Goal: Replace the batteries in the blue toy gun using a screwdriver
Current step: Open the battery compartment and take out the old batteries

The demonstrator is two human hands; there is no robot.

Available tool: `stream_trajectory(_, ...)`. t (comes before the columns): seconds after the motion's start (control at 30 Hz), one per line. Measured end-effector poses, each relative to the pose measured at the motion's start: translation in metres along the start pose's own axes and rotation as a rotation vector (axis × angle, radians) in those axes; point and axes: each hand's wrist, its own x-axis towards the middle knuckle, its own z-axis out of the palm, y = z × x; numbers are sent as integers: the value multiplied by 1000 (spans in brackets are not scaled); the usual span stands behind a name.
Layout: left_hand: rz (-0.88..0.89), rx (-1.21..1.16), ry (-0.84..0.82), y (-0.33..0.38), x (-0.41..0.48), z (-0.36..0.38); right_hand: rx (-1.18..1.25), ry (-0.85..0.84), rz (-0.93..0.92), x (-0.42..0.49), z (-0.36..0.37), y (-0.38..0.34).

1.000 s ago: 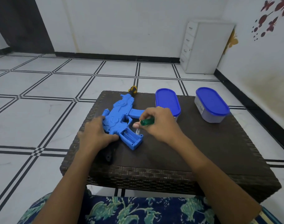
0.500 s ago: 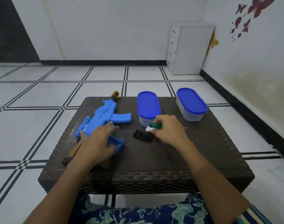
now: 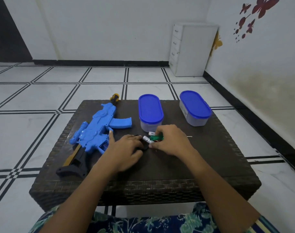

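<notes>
Leftmost, the blue toy gun point(image 3: 96, 132) lies flat on the wicker table point(image 3: 160, 165), its long axis running diagonally from the black stock at the near left to the yellow-tipped muzzle at the far edge, magazine pointing right. Just beside its grip the left hand point(image 3: 124, 148) lies palm down, fingertips on a black cover point(image 3: 144, 146); whether it grips that I cannot tell. Further right, the right hand point(image 3: 170, 142) curls round a green-handled screwdriver point(image 3: 156, 137), shaft pointing right, with white batteries point(image 3: 147, 139) at its fingertips.
</notes>
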Motion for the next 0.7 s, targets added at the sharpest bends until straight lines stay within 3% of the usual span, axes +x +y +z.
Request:
stream_trajectory(0.13,-42,-28,19,-5,4,-3,84,-2,57,3,-4,3)
stream_trajectory(0.27,-31,-43,55,-9,5,-2,142,87,224,3,-14,5)
stream_trajectory(0.37,-8,-60,89,-5,8,-1,40,145,377,-4,-20,6)
stream_trajectory(0.53,42,-73,148,8,12,2,-116,51,575,-15,-25,17)
stream_trajectory(0.7,107,-141,141,8,16,8,-138,-59,605,-17,-32,32)
